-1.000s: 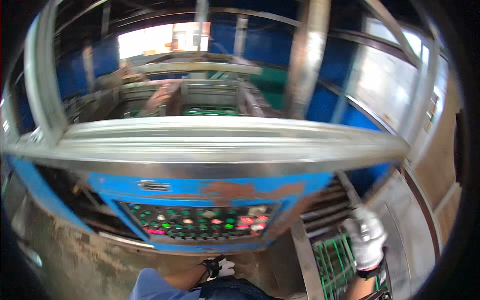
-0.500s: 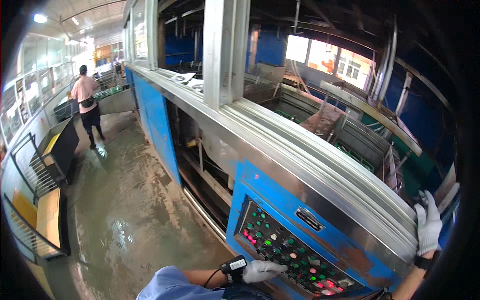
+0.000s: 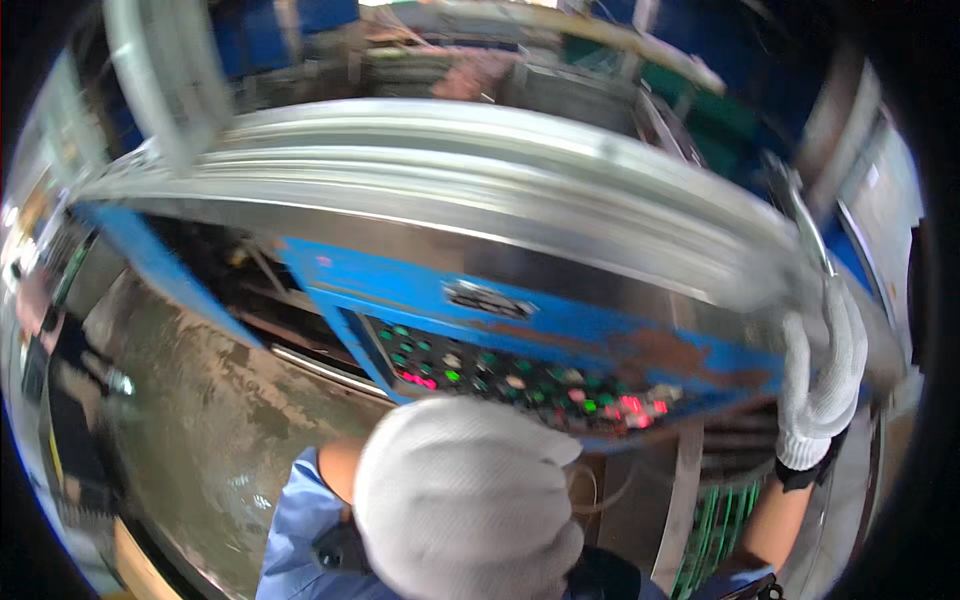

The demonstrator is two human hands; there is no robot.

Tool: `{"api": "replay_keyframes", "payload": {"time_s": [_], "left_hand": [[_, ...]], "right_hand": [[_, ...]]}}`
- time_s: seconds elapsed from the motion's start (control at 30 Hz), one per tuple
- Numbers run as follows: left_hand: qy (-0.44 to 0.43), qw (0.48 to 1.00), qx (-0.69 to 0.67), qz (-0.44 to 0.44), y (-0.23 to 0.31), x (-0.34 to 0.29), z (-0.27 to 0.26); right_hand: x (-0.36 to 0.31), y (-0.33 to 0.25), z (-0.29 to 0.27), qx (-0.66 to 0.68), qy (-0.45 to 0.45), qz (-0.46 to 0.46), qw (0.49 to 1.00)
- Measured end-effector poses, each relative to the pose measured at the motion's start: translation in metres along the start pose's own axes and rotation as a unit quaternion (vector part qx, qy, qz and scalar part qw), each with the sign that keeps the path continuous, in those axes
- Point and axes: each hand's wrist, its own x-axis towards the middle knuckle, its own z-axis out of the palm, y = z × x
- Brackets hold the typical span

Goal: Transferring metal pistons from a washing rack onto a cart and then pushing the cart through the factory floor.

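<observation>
My left hand (image 3: 465,500), in a white knitted glove, is raised close in front of me at the lower middle. Its back is toward me and the fingers blur together, so their closing cannot be made out. Behind it, a blue control panel (image 3: 370,275) carries green buttons and lit red and green lamps; the glove covers its lower edge. Over at the right, my gloved right hand (image 3: 828,375) has its fingers stretched out and the thumb apart. It lies by the end of the metal window rail (image 3: 600,195), near a shiny metal rod (image 3: 808,225).
A person (image 3: 45,320) stands on the wet floor (image 3: 200,400) at the far left. Beyond the rail lies machinery with a green part (image 3: 700,110). A green rack (image 3: 715,535) sits below the panel, left of my right forearm. A metal post (image 3: 165,80) rises at the upper left.
My left hand has left the panel's buttons and come up close to me. The view has swung right and down, so the panel and rail lie flatter. My right hand remains by the rail's end.
</observation>
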Motion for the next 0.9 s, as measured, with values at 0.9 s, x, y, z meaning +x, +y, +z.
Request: {"api": "replay_keyframes", "payload": {"time_s": [0.9], "left_hand": [[-0.214,0.975,-0.042,-0.041,-0.024,0.041,0.023]], "right_hand": [[-0.154,-0.124,0.074,0.392,-0.249,0.201,0.863]]}}
